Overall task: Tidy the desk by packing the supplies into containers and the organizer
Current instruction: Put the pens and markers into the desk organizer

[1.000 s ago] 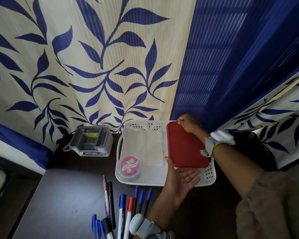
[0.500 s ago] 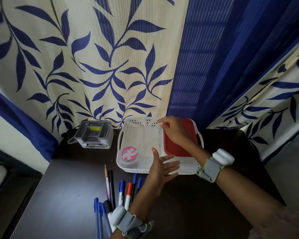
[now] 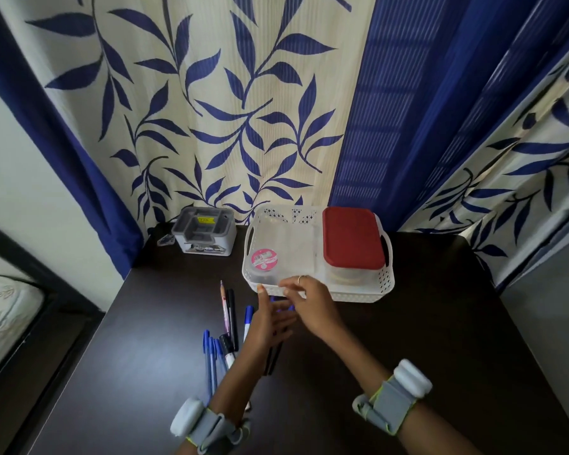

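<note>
On the dark tabletop [image 3: 408, 323] before the leafy curtain, our pens [image 3: 230, 326] lie lengthwise toward the basket [image 3: 358, 295], directly under our released left hand [image 3: 270, 325], nearer them than the relaxed, empty right hand [image 3: 309, 302].

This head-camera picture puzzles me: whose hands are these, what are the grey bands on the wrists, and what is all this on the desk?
No machine here: a person's two bare hands, filmed from a camera on their head looking down. The grey wrist bands look like strapped-on devices; their purpose isn't shown. On the dark desk sits a white perforated plastic basket holding a red-lidded box and a small pink-labelled round tub. A grey organizer stands beside it. Loose pens and markers lie in front. The left hand and right hand hover over them, seemingly holding nothing.
</note>
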The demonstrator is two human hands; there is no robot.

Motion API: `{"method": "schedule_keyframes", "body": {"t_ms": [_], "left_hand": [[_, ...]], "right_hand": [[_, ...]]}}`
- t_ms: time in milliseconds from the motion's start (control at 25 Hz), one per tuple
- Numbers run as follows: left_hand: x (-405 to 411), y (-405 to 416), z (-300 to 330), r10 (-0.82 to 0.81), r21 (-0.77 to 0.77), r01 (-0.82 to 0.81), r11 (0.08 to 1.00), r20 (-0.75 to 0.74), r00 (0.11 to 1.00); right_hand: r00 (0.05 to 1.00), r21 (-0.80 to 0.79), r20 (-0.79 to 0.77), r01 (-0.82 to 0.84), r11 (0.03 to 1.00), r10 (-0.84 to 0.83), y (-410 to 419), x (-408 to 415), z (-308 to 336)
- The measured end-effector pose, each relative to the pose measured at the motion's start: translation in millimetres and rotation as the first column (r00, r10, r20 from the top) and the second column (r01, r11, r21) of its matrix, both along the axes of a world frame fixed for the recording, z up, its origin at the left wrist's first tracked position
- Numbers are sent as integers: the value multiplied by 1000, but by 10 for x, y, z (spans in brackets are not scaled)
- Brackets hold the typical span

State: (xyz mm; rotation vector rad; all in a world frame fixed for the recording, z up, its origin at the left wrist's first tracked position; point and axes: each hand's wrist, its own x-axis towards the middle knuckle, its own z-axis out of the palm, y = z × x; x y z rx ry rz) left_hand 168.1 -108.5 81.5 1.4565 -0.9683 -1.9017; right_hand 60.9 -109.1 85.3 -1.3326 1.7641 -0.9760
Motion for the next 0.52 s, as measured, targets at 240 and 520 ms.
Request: {"method": "schedule_keyframes", "body": {"t_ms": [240,520], "left_hand": [[224,226,-257,9,28,-13,1000,143,990],[464,318,-589,63,114,-90,989,223,973]], "right_hand": [[998,142,-66,-1,990,11,368,232,-509],[879,366,-380,-142,920,287,544,364,-750]]}}
